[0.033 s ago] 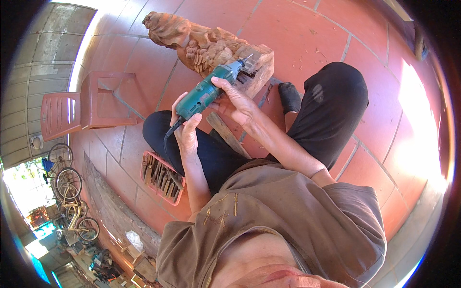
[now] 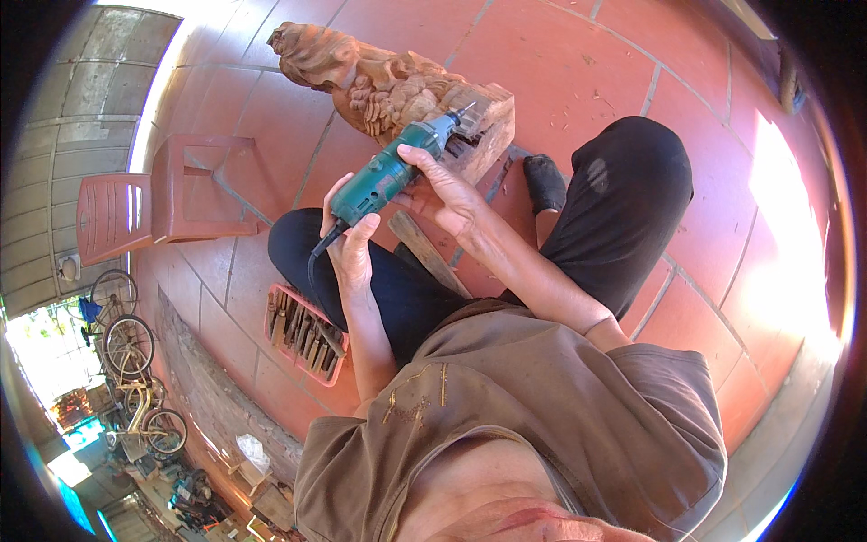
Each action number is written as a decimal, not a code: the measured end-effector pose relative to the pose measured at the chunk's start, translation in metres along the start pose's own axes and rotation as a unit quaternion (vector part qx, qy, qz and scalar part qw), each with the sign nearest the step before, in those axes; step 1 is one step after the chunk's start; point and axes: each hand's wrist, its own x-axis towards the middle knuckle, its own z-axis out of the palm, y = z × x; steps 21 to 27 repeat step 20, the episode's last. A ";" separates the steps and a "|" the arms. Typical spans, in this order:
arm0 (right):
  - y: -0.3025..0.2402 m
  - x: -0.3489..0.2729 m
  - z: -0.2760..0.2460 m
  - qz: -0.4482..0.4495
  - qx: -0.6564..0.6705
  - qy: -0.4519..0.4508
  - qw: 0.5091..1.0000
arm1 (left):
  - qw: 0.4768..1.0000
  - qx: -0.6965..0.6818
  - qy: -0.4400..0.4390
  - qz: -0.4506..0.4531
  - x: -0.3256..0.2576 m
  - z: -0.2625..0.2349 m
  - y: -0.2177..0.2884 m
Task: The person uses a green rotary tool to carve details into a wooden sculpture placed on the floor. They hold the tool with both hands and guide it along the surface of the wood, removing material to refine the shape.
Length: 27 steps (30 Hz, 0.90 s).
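A green die grinder (image 2: 377, 183) is held between both my hands, tilted with its thin metal bit up and to the right. My left hand (image 2: 348, 237) is closed around its rear end, beside the black cord. Nearer the front, my right hand (image 2: 440, 192) grips the body, its thumb on top and its fingers partly hidden beneath. Just beyond lies a carved wooden sculpture (image 2: 388, 88) with dense rounded relief and a plain block base; the grinder overlaps its near side in the view. Whether the bit touches the wood, I cannot tell.
A pink basket of chisels (image 2: 307, 336) stands beside my left leg. A wooden bar (image 2: 428, 256) lies between my legs. A reddish plastic chair (image 2: 163, 194) is at the left, with several bicycles (image 2: 131, 348) farther off. Wood chips are scattered on the red tile floor (image 2: 560, 63).
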 end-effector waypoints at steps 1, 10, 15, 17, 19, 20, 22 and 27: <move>0.000 -0.002 0.000 0.001 -0.002 0.003 1.000 | 1.000 0.000 0.000 -0.002 -0.001 0.000 0.000; -0.002 -0.002 0.000 -0.002 -0.008 0.001 1.000 | 1.000 0.004 -0.006 0.000 0.002 0.002 0.000; -0.002 -0.004 0.000 -0.001 -0.004 -0.002 1.000 | 1.000 -0.003 -0.009 -0.004 0.002 0.001 0.000; -0.002 -0.005 0.000 -0.001 -0.006 0.002 1.000 | 1.000 -0.005 -0.009 -0.005 0.001 0.001 0.000; -0.001 -0.005 0.000 -0.003 -0.009 0.010 1.000 | 1.000 -0.006 -0.010 -0.007 0.002 0.001 0.000; -0.001 -0.005 0.000 -0.002 -0.009 0.010 1.000 | 1.000 -0.007 -0.011 -0.008 0.002 0.001 0.000; -0.001 -0.005 0.000 -0.002 -0.009 0.010 1.000 | 1.000 -0.007 -0.011 -0.008 0.002 0.001 0.000; -0.001 -0.005 0.000 -0.002 -0.009 0.010 1.000 | 1.000 -0.007 -0.011 -0.008 0.002 0.001 0.000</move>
